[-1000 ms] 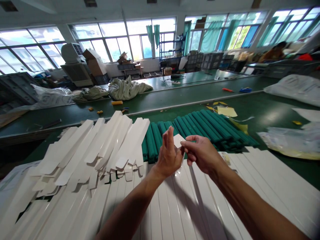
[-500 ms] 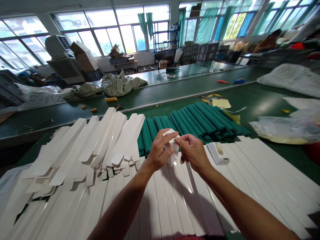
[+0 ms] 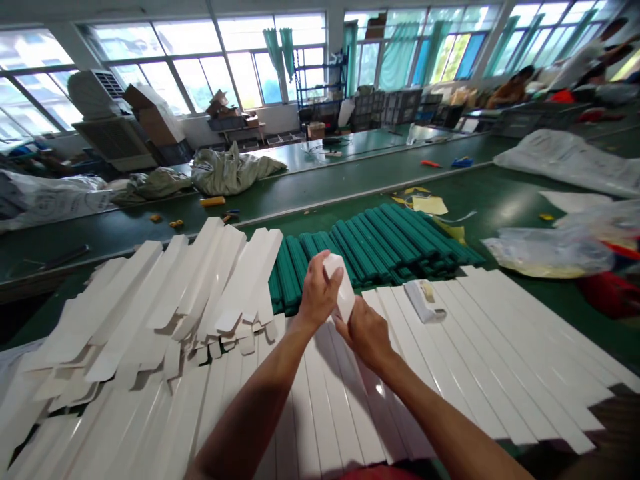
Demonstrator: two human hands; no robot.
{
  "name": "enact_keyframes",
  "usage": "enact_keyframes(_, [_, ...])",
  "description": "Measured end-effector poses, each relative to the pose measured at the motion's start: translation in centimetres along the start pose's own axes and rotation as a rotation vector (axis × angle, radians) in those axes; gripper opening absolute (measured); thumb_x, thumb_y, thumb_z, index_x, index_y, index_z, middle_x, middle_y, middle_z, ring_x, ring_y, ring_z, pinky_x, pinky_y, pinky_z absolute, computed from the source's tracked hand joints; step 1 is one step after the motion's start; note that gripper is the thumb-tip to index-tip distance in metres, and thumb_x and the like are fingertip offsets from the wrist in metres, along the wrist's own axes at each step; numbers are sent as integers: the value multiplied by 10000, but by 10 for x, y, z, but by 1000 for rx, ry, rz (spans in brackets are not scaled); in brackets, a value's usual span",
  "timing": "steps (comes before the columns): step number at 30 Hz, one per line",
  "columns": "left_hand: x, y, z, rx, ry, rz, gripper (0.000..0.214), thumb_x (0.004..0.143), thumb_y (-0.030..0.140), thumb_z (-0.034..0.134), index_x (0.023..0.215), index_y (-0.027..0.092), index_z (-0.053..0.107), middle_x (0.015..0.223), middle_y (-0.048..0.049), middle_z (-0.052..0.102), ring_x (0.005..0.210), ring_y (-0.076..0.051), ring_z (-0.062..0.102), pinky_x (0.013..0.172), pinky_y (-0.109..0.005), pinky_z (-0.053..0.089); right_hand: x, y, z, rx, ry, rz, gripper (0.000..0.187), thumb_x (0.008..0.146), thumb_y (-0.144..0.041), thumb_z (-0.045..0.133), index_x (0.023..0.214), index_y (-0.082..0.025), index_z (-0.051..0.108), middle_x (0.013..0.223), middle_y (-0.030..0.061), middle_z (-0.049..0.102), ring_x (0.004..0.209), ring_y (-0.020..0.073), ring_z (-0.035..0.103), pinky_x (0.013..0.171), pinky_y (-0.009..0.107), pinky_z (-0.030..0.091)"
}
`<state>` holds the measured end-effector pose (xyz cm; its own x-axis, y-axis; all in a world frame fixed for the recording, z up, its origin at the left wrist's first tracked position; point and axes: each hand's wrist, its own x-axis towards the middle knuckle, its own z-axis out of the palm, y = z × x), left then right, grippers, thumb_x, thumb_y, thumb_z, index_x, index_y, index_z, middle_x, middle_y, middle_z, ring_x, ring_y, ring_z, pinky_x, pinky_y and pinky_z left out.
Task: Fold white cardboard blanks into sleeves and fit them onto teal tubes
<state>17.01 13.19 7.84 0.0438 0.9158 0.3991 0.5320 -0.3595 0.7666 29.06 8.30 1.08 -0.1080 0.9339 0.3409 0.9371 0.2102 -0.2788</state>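
My left hand [image 3: 319, 293] and my right hand [image 3: 366, 335] both grip a folded white card strip [image 3: 343, 285], which stands tilted up between them. Its rounded tip points up and away from me, and my fingers hide its lower end. Beneath my hands lies a row of flat glossy white card strips [image 3: 325, 413]. A loose pile of white tabbed strips [image 3: 190, 300] rises just left of my left hand. Bundled green rods [image 3: 370, 250] lie beyond my hands, and a small white tape dispenser [image 3: 424, 301] rests on the flat strips to the right.
The strips lie on a green workbench [image 3: 505, 200]. A clear plastic bag [image 3: 547, 252] lies to the right, with a green-grey sack [image 3: 230, 171] on the bench behind. A seated person [image 3: 510, 90] is at the far right, by the windows.
The white strip has turned from lying crosswise to standing tilted between my hands. My right hand has moved down and closer to my left, and the view has swung slightly left.
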Motion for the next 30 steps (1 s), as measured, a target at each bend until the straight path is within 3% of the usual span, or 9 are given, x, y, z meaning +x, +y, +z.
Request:
enact_keyframes(2, [-14,-10,11,102,-126,-96,552,961,373,435,1405,76,295,1325,-227,508,1223,-263,532,993,-410,466,-18,7,-1,-24,-145,43,493,912,-433,475,1186,-25,439,804,179,661,753,307,675,612,340,452])
enact_keyframes(6, [-48,-25,11,243,-190,-151,547,903,414,530,1351,113,444,1284,-223,553,1182,-321,561,977,-469,476,-41,30,15,-110,-428,149,475,917,-464,442,1118,-35,470,705,158,654,679,335,686,572,361,443])
enact_keyframes(10, [-69,-46,-42,592,-98,-125,621,838,393,621,1385,157,444,1399,-196,471,1288,-363,444,1052,-544,384,-41,58,27,-246,-439,88,450,878,-533,480,916,-89,541,796,187,631,784,357,672,602,390,461])
enact_keyframes(13, [-81,-75,-97,885,-83,-179,782,750,158,635,1468,228,331,1540,-159,314,1389,-382,309,1084,-641,265,-33,70,31,-308,-385,36,445,878,-532,492,840,-96,570,893,203,598,843,353,650,623,386,468])
enact_keyframes(17, [-95,-110,-142,1084,-139,-356,722,754,32,528,1420,292,427,1538,-146,334,1354,-355,378,1013,-589,352,-29,63,34,-355,-451,84,391,914,-399,485,904,-30,614,877,209,577,821,325,641,616,353,459])
enact_keyframes(20, [-98,-123,-154,1115,-93,-296,479,864,110,465,1299,284,563,1394,-132,523,1253,-335,476,954,-537,397,-35,50,36,-392,-404,77,375,876,-335,554,1026,4,610,934,214,568,859,309,610,656,345,450])
enact_keyframes(25, [-86,-133,-163,961,-62,-159,307,910,221,460,1134,224,670,1138,-108,691,1047,-316,613,892,-493,447,-45,50,37,-428,-256,39,546,808,-329,649,1286,-101,517,1036,154,558,952,304,535,769,412,416])
enact_keyframes(28, [-76,-117,-173,786,-43,-70,316,922,260,425,1064,194,700,1051,-95,710,956,-237,662,836,-359,507,-44,58,38,-400,-267,-11,538,799,-306,660,1269,-78,530,1070,157,563,972,302,519,783,426,406])
enact_keyframes(30, [-69,-88,-184,554,-44,-2,330,930,312,421,987,185,721,1030,-87,706,922,-202,669,813,-304,520,-41,58,36,-374,-276,-7,539,789,-309,680,1247,-62,538,1084,170,572,976,313,522,786,440,413])
